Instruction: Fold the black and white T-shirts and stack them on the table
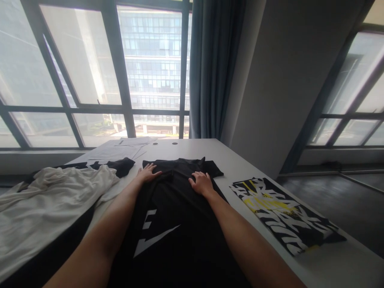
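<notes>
A black garment (186,216) with a pale printed logo lies on the white table (198,147), stretching from the middle down to the bottom edge of the view. My left hand (149,173) rests on its upper left part, fingers spread. On the upper right part lies my right hand (201,183), its fingers bent but apart, palm toward the cloth. Small folds run through the fabric between the two hands. Neither hand has visibly pinched the cloth.
Crumpled white cloth (57,200) and black cloth (121,166) lie at the left. A folded black, white and yellow garment (276,212) sits at the right. Papers (120,149) lie near the back, before windows and a curtain (210,72).
</notes>
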Tool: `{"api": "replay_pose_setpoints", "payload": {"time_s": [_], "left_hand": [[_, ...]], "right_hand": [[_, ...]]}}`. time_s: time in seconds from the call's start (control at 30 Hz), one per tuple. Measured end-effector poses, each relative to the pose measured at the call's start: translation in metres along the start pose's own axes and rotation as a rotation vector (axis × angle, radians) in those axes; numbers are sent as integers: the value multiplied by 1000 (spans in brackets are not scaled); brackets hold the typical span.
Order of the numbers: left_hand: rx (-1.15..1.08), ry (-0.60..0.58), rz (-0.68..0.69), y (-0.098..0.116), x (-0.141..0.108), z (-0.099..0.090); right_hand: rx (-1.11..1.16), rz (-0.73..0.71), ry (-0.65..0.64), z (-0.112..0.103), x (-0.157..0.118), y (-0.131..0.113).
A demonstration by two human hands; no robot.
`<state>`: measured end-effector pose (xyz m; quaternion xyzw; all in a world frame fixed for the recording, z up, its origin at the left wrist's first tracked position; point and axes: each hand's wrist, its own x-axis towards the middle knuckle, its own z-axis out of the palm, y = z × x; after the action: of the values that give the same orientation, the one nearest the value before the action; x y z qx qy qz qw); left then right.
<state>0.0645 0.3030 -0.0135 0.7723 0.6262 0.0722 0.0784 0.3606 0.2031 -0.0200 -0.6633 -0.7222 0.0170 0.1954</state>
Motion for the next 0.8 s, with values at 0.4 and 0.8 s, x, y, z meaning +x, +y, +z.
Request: {"api": "replay_pose_setpoints", "payload": {"time_s": [0.4, 0.8], "left_hand": [[10, 115, 73, -5, -26, 0], [-193, 326, 36, -4, -70, 8]], "right_hand": [[-28, 657, 165, -18, 8, 47], [-37, 523, 37, -39, 28, 83]]}}
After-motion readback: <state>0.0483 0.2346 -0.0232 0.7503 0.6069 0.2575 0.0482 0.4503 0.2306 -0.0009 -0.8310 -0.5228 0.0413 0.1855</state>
